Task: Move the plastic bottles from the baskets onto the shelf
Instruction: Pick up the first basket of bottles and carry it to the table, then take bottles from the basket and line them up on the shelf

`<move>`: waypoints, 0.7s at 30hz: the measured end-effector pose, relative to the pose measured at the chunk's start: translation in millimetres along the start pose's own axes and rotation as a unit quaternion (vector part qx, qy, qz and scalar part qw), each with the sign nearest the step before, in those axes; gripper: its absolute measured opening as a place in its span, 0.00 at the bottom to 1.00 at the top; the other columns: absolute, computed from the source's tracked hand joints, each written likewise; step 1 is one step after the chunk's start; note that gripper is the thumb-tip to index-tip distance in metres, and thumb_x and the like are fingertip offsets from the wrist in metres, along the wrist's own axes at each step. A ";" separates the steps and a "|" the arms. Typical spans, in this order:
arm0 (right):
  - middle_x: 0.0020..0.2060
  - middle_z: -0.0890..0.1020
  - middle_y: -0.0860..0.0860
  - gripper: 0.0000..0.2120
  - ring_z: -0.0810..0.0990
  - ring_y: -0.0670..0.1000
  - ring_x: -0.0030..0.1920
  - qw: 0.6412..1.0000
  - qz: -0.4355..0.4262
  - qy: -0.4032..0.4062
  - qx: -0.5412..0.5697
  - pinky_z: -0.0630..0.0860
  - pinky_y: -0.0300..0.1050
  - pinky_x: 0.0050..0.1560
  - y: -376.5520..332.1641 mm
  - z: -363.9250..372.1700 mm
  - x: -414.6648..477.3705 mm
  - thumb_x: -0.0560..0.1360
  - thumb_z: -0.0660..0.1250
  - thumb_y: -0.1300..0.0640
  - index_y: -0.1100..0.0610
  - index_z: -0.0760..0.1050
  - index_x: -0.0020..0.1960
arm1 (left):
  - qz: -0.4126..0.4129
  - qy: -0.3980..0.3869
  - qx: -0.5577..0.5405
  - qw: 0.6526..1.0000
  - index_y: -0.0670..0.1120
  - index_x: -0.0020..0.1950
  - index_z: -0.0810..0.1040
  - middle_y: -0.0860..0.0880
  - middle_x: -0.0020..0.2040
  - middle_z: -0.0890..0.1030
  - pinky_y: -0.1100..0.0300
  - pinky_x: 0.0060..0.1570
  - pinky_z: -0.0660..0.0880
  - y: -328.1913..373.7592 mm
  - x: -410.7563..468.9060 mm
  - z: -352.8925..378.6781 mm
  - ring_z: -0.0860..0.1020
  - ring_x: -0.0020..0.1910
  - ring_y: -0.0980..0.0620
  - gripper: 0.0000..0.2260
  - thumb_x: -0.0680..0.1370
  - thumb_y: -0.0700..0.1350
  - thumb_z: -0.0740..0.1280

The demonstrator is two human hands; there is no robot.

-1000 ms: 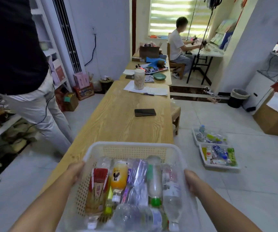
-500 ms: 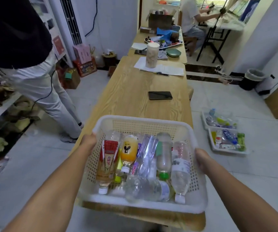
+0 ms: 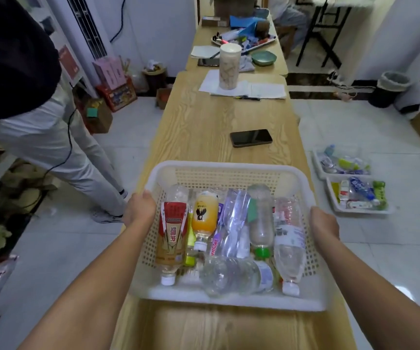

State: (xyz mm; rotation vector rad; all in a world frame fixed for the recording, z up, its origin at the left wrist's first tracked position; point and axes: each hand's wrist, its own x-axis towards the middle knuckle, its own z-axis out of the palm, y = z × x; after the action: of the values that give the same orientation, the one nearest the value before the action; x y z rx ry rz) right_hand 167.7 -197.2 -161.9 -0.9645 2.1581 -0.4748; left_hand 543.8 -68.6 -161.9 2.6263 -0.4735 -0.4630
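A white perforated basket [image 3: 229, 170] sits over the near end of a long wooden table [image 3: 204, 127]. It holds several plastic bottles lying down, among them a red-labelled bottle [image 3: 172, 231], an orange-labelled bottle [image 3: 204, 213] and a clear bottle with a green cap [image 3: 261, 223]. My left hand [image 3: 139, 207] grips the basket's left rim. My right hand [image 3: 324, 224] grips its right rim. Two more white baskets [image 3: 355, 195] with bottles stand on the floor to the right.
A black phone [image 3: 251, 137] lies on the table beyond the basket, with a tall cup [image 3: 229, 66] on papers farther back. A person in light trousers [image 3: 60, 152] stands at the left beside low shelving. A bin [image 3: 390, 87] stands far right.
The basket has come forward along the table and now lies lower in view, over the near end. Both hands kept their grip on its rims.
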 end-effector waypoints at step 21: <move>0.55 0.79 0.53 0.21 0.78 0.56 0.55 0.864 -0.341 0.040 -0.367 0.74 0.48 0.51 80.7 23.0 -188.0 0.75 0.56 0.63 0.50 0.68 0.66 | 0.690 -0.071 0.407 0.595 0.53 0.79 0.46 0.47 0.80 0.44 0.49 0.74 0.37 -77.7 -74.2 -40.5 0.41 0.78 0.46 0.33 0.79 0.39 0.60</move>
State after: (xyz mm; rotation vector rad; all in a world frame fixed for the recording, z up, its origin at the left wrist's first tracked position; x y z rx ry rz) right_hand 232.3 -3.2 -137.4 -2.1957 2.0306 0.0340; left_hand 513.3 40.9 -145.5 1.8198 -2.9271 0.1775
